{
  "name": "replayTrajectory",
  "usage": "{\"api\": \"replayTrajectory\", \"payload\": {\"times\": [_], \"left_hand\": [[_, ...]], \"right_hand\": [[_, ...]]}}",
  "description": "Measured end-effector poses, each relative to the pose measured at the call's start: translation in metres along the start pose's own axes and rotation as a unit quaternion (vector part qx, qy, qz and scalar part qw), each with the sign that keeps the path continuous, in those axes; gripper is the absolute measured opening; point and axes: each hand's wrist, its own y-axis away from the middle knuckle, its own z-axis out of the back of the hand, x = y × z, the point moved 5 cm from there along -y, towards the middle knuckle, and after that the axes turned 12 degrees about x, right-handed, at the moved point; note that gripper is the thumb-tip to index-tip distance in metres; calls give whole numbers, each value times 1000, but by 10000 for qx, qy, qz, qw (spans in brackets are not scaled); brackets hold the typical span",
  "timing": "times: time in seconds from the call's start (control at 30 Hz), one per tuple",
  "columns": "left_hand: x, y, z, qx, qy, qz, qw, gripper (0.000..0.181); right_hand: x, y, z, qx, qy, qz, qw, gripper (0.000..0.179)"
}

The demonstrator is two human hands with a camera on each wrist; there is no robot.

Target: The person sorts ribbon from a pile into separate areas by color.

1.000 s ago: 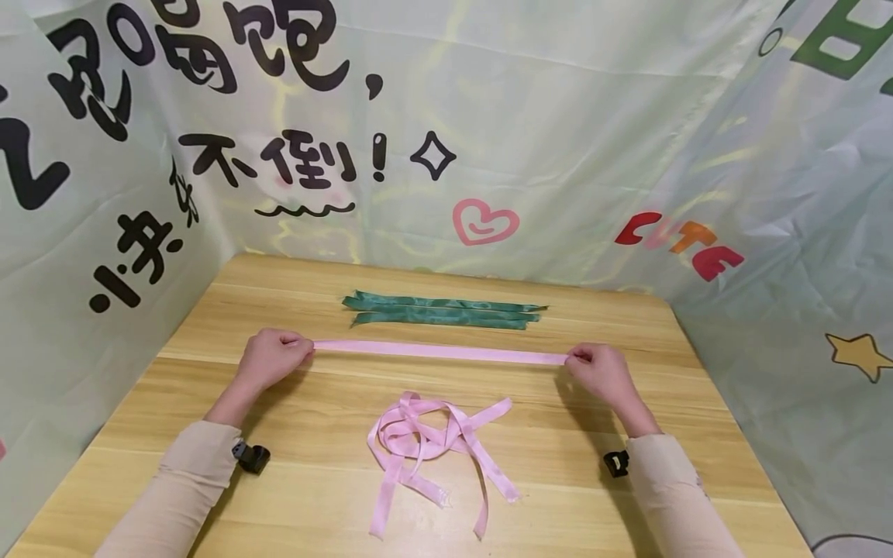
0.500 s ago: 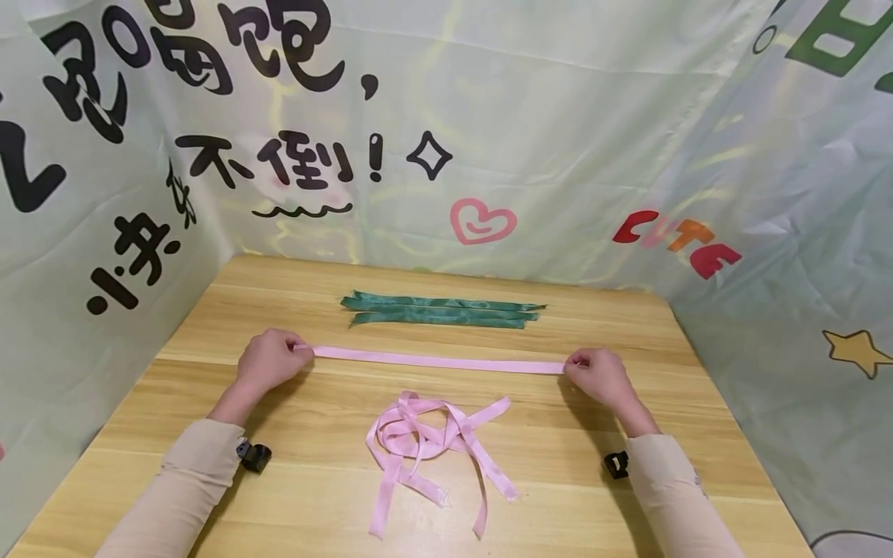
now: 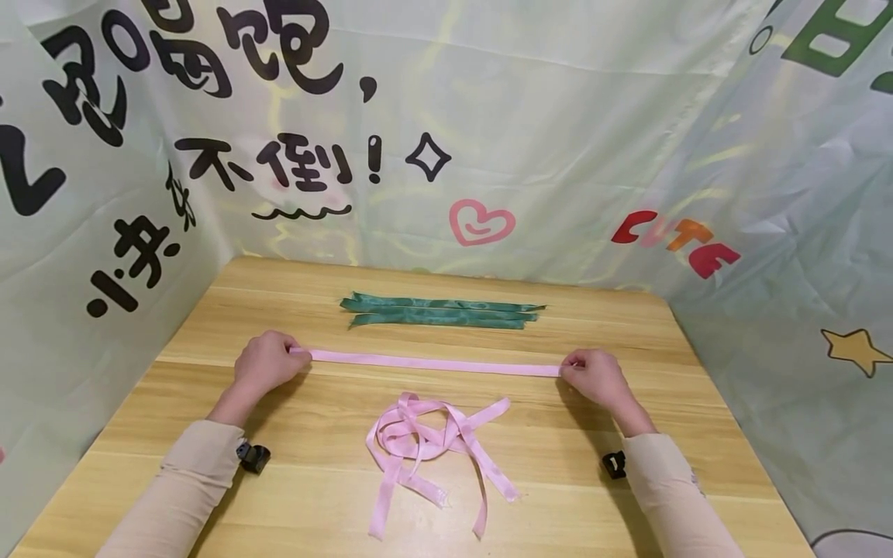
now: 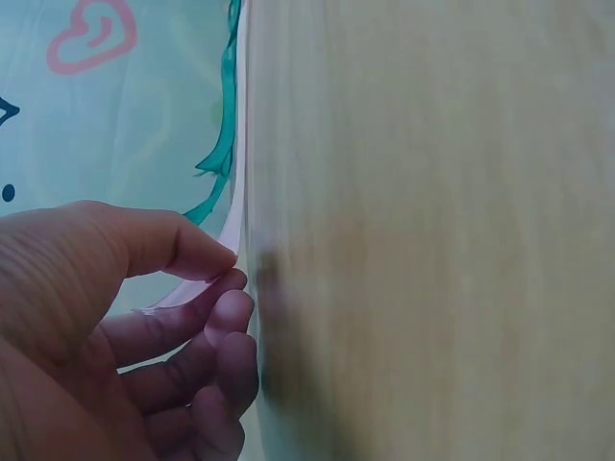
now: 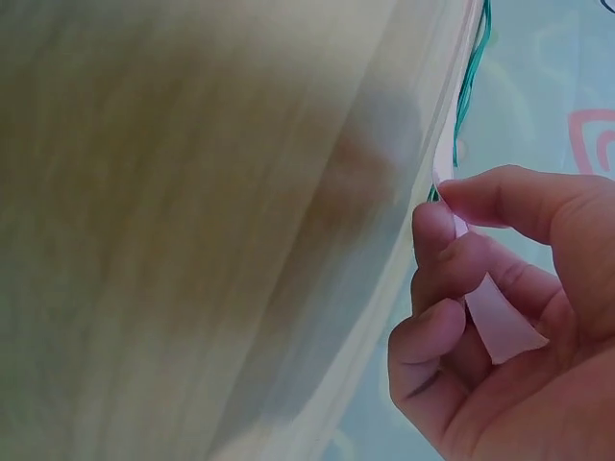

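Enclosed at left, back and right by pale green fabric walls [image 3: 558, 139]. Printed thereon: black characters [image 3: 307, 160], a pink heart [image 3: 478, 229], multicoloured "CUTE" lettering [image 3: 691, 231] and, at right, a yellow star [image 3: 856, 349]. Set between: a wood-grained table [image 3: 628, 319], softly lit.

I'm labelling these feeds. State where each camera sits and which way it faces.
Head: on the head, facing forward and down at the tabletop; left hand, right hand and beige sleeves show.
Left wrist: on that wrist, facing the held pink ribbon; only the left hand shows.
Right wrist: on that wrist, facing the ribbon's other end; only the right hand shows.
Wrist views share the pink ribbon and green ribbons.
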Motion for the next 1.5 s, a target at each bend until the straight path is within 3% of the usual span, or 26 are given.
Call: {"api": "replayTrajectory", "payload": {"times": [0.3, 0.6, 0.73, 0.87, 1.03, 1.13, 1.23, 1.4, 1.5], "left_hand": [[1, 0, -1, 58, -76, -42, 9999, 18], [-2, 5, 7, -13, -134, -48, 9999, 25], [-17, 10, 9, -427, -151, -347, 9984, 38], [-39, 16, 7, -897, -252, -680, 9933, 38], [-67, 19, -6, -969, -319, -1092, 9888, 34], [-83, 21, -16, -739, -353, -1484, 9855, 30], [-100, 24, -27, -123, -371, -2007, 9789, 26], [-121, 32, -51, 1260, -326, -2590, 9571, 29], [-131, 36, -63, 1573, -352, -2808, 9461, 34]], "right_hand": [[-2, -1, 0, -16, 88, -91, 9999, 16], [-5, 9, 15, -362, 155, -575, 9976, 28], [0, 11, 17, -498, 22, -523, 9974, 32], [13, 10, 10, -585, -84, -198, 9981, 28], [39, 7, -5, -532, -83, 257, 9982, 20], [55, 6, -15, -359, -131, 567, 9977, 15], [69, 6, -25, -157, -165, 888, 9958, 11], [91, 6, -45, 364, -66, 1466, 9885, 12], [104, 7, -59, 918, -48, 1717, 9809, 20]]}}
